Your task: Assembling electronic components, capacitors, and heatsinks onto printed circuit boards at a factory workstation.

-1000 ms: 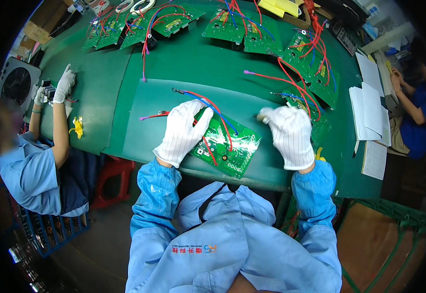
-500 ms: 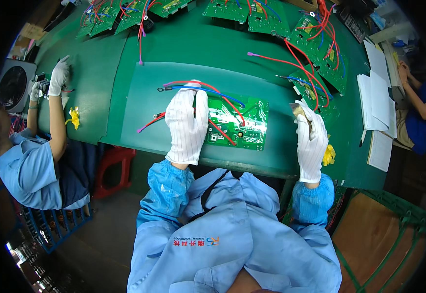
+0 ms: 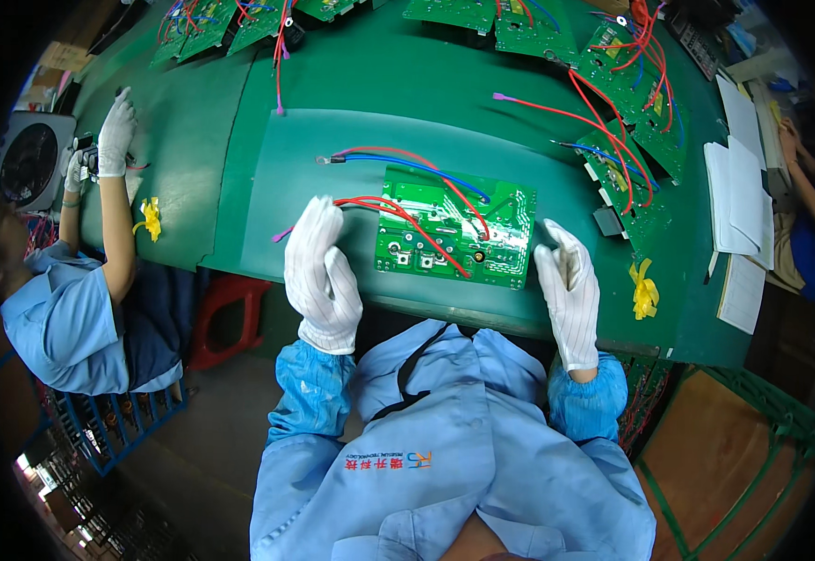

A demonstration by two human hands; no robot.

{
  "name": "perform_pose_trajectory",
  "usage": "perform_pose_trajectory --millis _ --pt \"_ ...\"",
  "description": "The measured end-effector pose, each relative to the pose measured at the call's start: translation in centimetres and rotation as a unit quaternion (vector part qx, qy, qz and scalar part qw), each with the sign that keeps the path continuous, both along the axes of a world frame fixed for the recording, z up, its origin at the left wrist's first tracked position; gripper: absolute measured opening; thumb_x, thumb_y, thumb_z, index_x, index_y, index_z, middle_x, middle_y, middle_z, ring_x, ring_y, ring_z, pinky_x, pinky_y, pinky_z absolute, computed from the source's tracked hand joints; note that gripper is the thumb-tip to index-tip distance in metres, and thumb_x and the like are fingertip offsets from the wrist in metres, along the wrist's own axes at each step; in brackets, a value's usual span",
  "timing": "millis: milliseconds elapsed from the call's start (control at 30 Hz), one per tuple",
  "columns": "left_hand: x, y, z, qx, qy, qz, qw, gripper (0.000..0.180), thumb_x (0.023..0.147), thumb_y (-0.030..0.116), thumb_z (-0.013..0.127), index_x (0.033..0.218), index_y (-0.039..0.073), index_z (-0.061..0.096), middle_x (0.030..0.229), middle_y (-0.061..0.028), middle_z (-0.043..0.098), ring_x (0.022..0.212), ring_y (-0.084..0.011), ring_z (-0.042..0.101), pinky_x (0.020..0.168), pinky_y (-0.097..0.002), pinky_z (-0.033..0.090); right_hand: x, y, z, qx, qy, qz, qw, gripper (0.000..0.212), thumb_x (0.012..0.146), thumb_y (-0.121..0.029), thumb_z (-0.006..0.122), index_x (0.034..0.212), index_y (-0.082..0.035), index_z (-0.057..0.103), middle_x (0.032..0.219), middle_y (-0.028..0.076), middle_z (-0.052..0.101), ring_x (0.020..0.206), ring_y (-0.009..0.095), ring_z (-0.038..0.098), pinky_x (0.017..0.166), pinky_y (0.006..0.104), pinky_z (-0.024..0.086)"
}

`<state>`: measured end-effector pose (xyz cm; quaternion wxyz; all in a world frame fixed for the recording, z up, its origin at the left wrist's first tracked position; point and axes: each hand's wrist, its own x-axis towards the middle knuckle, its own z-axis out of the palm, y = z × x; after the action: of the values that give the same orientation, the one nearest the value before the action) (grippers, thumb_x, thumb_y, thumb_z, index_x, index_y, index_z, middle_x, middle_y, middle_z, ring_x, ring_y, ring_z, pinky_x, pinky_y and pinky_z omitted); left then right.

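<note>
A green circuit board (image 3: 505,206) lies on the pale green mat (image 3: 281,173) in front of me, its soldered face up. Two longer leads, a red wire (image 3: 398,152) and a blue wire (image 3: 407,165), reach left from it, the blue one ending in a ring terminal. More red wires (image 3: 370,201) run off its left side, and a purple tip shows beside my fingers. My left hand (image 3: 321,285), white-gloved, is left of the board with thumb and fingers apart, at these wires. Just past the right edge, my right hand (image 3: 571,294), also gloved, is open and half curled, seemingly empty.
Several wired boards (image 3: 646,103) line the far and right sides of the table. Paper sheets (image 3: 735,196) and a yellow ribbon-like piece (image 3: 644,288) lie at right. At left a gloved co-worker (image 3: 89,309) handles a small part; another yellow piece (image 3: 150,218) lies nearby.
My left hand has drawn back left off the board and its wires. My right hand has moved left and nearer the board; the small flat piece it held no longer shows in it.
</note>
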<state>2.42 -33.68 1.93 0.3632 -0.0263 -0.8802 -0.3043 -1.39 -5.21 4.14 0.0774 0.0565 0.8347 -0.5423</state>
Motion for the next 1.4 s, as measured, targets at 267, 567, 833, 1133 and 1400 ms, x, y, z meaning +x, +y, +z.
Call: perform_pose_trajectory --millis 267,567,833,1133,1400 --pt "1.0 1.2 -1.8 -0.082 -0.059 -0.098 0.99 0.083 0.074 0.04 0.084 0.139 0.0 0.051 0.139 -0.0247 0.054 0.129 -0.0461 0.053 0.104 -0.0533 0.044 0.8 -0.6 1.9 0.194 0.282 0.152 0.927 0.029 0.085 -0.005 0.074 0.113 -0.007 0.069 0.091 0.01 0.063 0.08 0.03 0.063 0.07 0.0383 0.051" --pt "0.6 1.6 -2.8 -0.09 -0.063 -0.088 0.99 0.074 0.073 0.038 0.085 0.133 0.003 0.059 0.14 -0.0216 0.054 0.129 -0.042 0.054 0.101 -0.0511 0.046 1.0 -1.5 1.9 0.312 0.36 0.199 0.856 0.038 0.079 -0.01 0.074 0.117 -0.011 0.07 0.09 0.004 0.06 0.076 0.023 0.06 0.064 0.0374 0.045" --pt "0.5 1.5 -2.7 -0.083 -0.066 -0.091 0.99 0.075 0.071 0.039 0.085 0.131 0.002 0.061 0.137 -0.0212 0.058 0.127 -0.042 0.056 0.099 -0.0506 0.048 0.7 -1.3 2.0 0.29 0.349 0.223 0.863 0.038 0.078 -0.011 0.075 0.116 -0.013 0.071 0.091 0.004 0.06 0.077 0.023 0.06 0.064 0.0375 0.045" --pt "0.4 1.5 -3.0 -0.071 -0.061 -0.096 0.991 0.076 0.071 0.038 0.086 0.132 0.002 0.06 0.137 -0.0212 0.058 0.126 -0.0421 0.057 0.098 -0.0506 0.048 0.5 -0.5 2.9 0.296 0.342 0.199 0.869 0.035 0.077 -0.007 0.076 0.111 -0.012 0.071 0.093 0.005 0.063 0.077 0.025 0.061 0.065 0.0379 0.047" --pt "0.4 1.6 -3.1 -0.072 -0.058 -0.095 0.991 0.077 0.07 0.035 0.088 0.133 0.002 0.059 0.137 -0.0211 0.058 0.126 -0.0415 0.057 0.098 -0.0505 0.048 0.5 -0.3 3.3 0.319 0.352 0.193 0.859 0.034 0.076 -0.004 0.077 0.11 -0.01 0.071 0.09 0.007 0.062 0.076 0.027 0.062 0.064 0.0389 0.046"
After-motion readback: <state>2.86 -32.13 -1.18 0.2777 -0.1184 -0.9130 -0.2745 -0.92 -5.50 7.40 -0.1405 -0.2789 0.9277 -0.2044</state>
